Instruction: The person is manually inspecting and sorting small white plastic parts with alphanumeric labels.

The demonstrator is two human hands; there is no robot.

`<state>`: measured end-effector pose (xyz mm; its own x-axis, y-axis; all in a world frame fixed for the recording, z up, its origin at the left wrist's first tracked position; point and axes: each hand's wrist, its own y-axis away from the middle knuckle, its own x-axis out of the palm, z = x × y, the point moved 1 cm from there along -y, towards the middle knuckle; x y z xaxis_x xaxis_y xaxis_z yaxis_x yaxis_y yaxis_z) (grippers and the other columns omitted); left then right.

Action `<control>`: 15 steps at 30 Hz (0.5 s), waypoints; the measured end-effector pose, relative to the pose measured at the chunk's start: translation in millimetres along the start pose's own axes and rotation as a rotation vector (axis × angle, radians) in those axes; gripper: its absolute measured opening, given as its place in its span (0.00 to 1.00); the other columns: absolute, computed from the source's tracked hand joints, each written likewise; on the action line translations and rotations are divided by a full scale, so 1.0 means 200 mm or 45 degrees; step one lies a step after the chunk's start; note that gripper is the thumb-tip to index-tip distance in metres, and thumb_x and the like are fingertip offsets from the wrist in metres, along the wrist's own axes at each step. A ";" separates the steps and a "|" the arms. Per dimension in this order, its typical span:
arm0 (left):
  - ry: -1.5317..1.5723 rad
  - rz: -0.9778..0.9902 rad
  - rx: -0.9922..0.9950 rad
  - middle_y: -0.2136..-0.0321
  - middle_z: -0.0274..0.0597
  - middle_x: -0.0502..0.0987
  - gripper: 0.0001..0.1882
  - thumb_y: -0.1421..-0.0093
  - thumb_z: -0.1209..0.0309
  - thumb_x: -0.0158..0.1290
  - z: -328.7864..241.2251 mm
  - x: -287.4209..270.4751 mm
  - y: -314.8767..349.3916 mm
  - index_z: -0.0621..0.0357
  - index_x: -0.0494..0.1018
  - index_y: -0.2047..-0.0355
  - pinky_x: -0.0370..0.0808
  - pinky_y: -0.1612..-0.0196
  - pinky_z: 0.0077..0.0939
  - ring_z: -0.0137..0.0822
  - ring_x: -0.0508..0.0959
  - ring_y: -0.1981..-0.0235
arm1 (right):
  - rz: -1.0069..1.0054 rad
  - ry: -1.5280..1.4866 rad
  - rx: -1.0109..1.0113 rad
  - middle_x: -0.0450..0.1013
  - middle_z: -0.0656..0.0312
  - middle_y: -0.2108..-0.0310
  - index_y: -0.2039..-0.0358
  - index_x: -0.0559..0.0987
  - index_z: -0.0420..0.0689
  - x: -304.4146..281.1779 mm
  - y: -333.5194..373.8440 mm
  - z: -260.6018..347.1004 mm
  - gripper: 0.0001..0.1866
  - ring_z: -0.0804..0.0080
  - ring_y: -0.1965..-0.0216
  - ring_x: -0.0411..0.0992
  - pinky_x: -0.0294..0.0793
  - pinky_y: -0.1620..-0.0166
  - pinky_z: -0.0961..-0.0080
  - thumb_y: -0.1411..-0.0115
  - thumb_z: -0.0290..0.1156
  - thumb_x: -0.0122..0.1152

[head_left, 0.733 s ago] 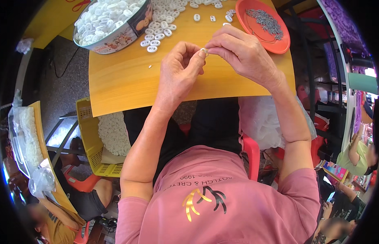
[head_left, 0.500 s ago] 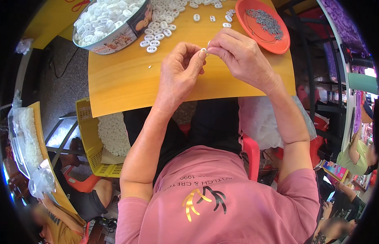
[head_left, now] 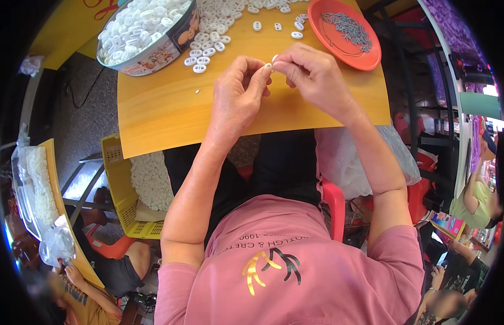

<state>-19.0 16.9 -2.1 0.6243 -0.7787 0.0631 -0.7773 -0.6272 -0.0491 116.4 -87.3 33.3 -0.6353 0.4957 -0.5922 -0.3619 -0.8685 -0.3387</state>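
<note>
My left hand (head_left: 244, 89) is closed in a pinch over the table, thumb against fingers, on a small white plastic piece (head_left: 268, 65) mostly hidden by the fingertips. My right hand (head_left: 311, 76) is closed as well, its thumb and forefinger pinching another small white part (head_left: 275, 58) right against the first. Past my right hand, a red plate (head_left: 374, 59) bears a heap of small grey springs (head_left: 349, 32). Loose white oval pieces with two holes (head_left: 199, 68) lie beyond my left hand, and a few more (head_left: 297, 35) lie close to the plate.
An oval tin (head_left: 149, 64) heaped with white pieces stands at the table's far left. A tiny white bit (head_left: 197, 91) lies on the yellow table (head_left: 171, 119). Below its left edge is a yellow crate (head_left: 116, 184) of white pieces. Other people sit at both sides.
The whole view has shifted slightly. Both hands stay together at the same spot, still pinching the white parts, with the right hand and forearm turned a little.
</note>
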 end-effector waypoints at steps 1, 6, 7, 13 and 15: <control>0.022 -0.011 -0.003 0.76 0.37 0.77 0.08 0.35 0.71 0.54 0.01 0.00 0.00 0.67 0.72 0.64 0.73 0.72 0.19 0.24 0.75 0.76 | 0.069 -0.138 0.147 0.74 0.57 0.74 0.66 0.79 0.36 -0.02 -0.01 -0.01 0.06 0.69 0.78 0.73 0.72 0.73 0.73 0.40 0.27 0.62; 0.174 -0.046 -0.011 0.73 0.37 0.76 0.08 0.34 0.72 0.53 -0.01 -0.02 0.02 0.67 0.71 0.63 0.73 0.70 0.18 0.24 0.75 0.75 | -0.078 0.107 0.218 0.75 0.58 0.72 0.61 0.81 0.39 -0.12 -0.06 -0.08 0.08 0.69 0.76 0.74 0.74 0.70 0.73 0.38 0.29 0.60; 0.198 -0.028 -0.039 0.72 0.37 0.76 0.08 0.34 0.70 0.53 0.00 -0.03 0.02 0.65 0.71 0.62 0.72 0.68 0.18 0.24 0.75 0.73 | -0.040 0.263 0.029 0.75 0.57 0.70 0.60 0.81 0.40 -0.11 -0.06 -0.10 0.08 0.66 0.74 0.75 0.75 0.69 0.71 0.39 0.28 0.60; 0.227 0.005 -0.059 0.70 0.36 0.76 0.09 0.33 0.69 0.53 0.00 -0.03 0.02 0.63 0.71 0.60 0.72 0.65 0.18 0.25 0.75 0.70 | 0.199 0.522 -0.139 0.75 0.56 0.65 0.60 0.81 0.43 -0.06 -0.06 -0.10 0.08 0.55 0.67 0.75 0.75 0.63 0.63 0.41 0.27 0.59; 0.229 0.008 -0.051 0.70 0.36 0.76 0.09 0.33 0.69 0.53 0.00 -0.03 0.02 0.63 0.71 0.60 0.72 0.65 0.18 0.25 0.75 0.70 | 0.259 0.603 -0.129 0.74 0.57 0.64 0.61 0.81 0.43 -0.06 -0.07 -0.09 0.08 0.55 0.66 0.75 0.75 0.64 0.63 0.41 0.28 0.59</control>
<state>-26.7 19.0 -3.0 0.5983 -0.7643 0.2407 -0.7858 -0.6184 -0.0103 141.9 -80.3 31.3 -0.2994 0.2838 -0.9109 -0.1809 -0.9543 -0.2378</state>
